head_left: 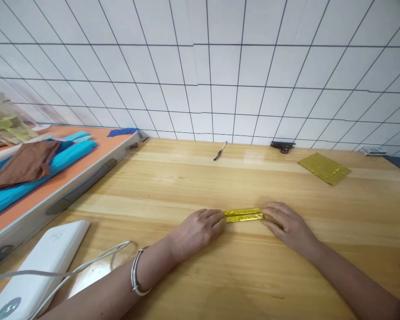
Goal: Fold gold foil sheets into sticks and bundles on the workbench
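A narrow strip of shiny gold foil paper, folded with a dark line along its middle, lies on the wooden table between my hands. My left hand closes on the strip's left end, fingers together, with a silver bangle at the wrist. At the other end, the thumb and fingers of my right hand hold the strip's right tip. Both ends of the foil are partly hidden under the fingers. Farther back on the right lies a flat gold foil sheet.
A pen and a small black object lie near the tiled wall. At left, a white device with a cable sits below an orange surface bearing blue rolls and a brown folded piece.
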`<state>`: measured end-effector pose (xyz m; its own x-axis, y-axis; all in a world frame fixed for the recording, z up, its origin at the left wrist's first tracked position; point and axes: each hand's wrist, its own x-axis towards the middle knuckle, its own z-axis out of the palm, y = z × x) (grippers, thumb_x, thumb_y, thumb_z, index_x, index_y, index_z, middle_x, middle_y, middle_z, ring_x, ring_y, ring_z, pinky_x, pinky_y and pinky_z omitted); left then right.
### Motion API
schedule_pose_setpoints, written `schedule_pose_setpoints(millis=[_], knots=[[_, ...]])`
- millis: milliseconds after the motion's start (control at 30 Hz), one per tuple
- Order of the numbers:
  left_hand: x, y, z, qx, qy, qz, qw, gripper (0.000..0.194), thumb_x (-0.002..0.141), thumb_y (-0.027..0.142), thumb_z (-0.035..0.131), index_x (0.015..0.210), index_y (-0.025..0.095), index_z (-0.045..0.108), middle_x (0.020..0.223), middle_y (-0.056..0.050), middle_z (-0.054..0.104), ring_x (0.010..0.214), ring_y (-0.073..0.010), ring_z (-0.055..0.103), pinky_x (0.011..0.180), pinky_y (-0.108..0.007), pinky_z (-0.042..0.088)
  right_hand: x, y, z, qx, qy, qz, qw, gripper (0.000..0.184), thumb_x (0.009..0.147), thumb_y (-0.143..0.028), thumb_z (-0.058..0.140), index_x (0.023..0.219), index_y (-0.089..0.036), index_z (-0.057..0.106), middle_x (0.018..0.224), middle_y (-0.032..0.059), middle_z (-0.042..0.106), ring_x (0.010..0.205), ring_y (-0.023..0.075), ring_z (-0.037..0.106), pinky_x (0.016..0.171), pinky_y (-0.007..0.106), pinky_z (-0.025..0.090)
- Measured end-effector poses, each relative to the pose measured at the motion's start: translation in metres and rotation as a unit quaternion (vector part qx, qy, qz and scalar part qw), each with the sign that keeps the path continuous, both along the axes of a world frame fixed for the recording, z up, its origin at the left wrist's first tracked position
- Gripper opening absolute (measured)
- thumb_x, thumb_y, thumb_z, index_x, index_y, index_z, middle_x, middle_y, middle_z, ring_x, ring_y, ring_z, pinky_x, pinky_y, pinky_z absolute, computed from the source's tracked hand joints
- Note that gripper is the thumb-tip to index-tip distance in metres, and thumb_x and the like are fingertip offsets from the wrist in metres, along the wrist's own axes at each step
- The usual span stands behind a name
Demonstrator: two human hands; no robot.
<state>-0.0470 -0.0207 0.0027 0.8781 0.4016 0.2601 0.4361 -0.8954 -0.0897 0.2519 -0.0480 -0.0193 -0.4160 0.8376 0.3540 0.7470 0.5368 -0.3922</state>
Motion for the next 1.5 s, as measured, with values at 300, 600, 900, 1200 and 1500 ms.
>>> schedule_pose_setpoints(millis=[300, 600, 900, 1200, 1500], knots=[[-0.002, 0.004, -0.007, -0.034, -0.02, 0.008, 0.999, 0.026, 0.093, 0.019, 0.036, 0.113, 0.012, 0.051, 0.109, -0.012, 0.062, 0.103, -0.0212, 0.057, 0.083, -0.034, 0.05, -0.003, 0.006, 0.01, 0.025, -0.096, 0.035, 0.994, 0.021, 0.089, -0.024, 0.047, 0.099, -0.022, 0.064, 0.093, 0.0087, 0.062, 0.088, 0.0202, 0.055, 0.074, 0.036, 0.048], [0.002, 0.002, -0.013, -0.111, -0.082, 0.096, 0.986, 0.02, 0.089, 0.015, 0.041, 0.103, 0.017, 0.055, 0.093, -0.007, 0.064, 0.089, -0.0174, 0.059, 0.08, -0.031, 0.049, -0.011, 0.01, 0.015, 0.042, -0.142, 0.034, 0.988, 0.019, 0.089, -0.027, 0.046, 0.091, -0.019, 0.063, 0.084, 0.0086, 0.059, 0.081, 0.0203, 0.053, 0.071, 0.036, 0.047], [0.001, 0.002, -0.011, -0.114, -0.063, 0.077, 0.988, 0.024, 0.091, 0.019, 0.04, 0.111, 0.019, 0.054, 0.101, -0.006, 0.063, 0.095, -0.018, 0.058, 0.083, -0.032, 0.047, -0.011, 0.008, 0.007, 0.076, -0.17, 0.069, 0.98, 0.025, 0.09, -0.014, 0.038, 0.098, -0.018, 0.062, 0.099, 0.0088, 0.062, 0.093, 0.0213, 0.052, 0.083, 0.04, 0.046], [0.001, 0.001, -0.014, -0.146, -0.105, 0.108, 0.978, 0.027, 0.09, 0.021, 0.042, 0.112, 0.022, 0.057, 0.101, -0.006, 0.062, 0.09, -0.0173, 0.056, 0.08, -0.032, 0.045, -0.016, 0.004, 0.009, 0.061, -0.143, 0.046, 0.987, 0.028, 0.089, -0.013, 0.038, 0.103, -0.019, 0.062, 0.096, 0.0093, 0.063, 0.092, 0.0217, 0.054, 0.077, 0.038, 0.047], [0.009, 0.004, -0.015, -0.216, -0.198, 0.183, 0.938, 0.016, 0.087, 0.027, 0.051, 0.088, 0.021, 0.066, 0.084, -0.004, 0.062, 0.082, -0.0167, 0.053, 0.075, -0.03, 0.043, -0.024, 0.01, 0.02, -0.046, -0.037, -0.012, 0.998, 0.02, 0.089, -0.025, 0.042, 0.088, -0.021, 0.062, 0.083, 0.0055, 0.061, 0.081, 0.0203, 0.052, 0.071, 0.035, 0.043]])
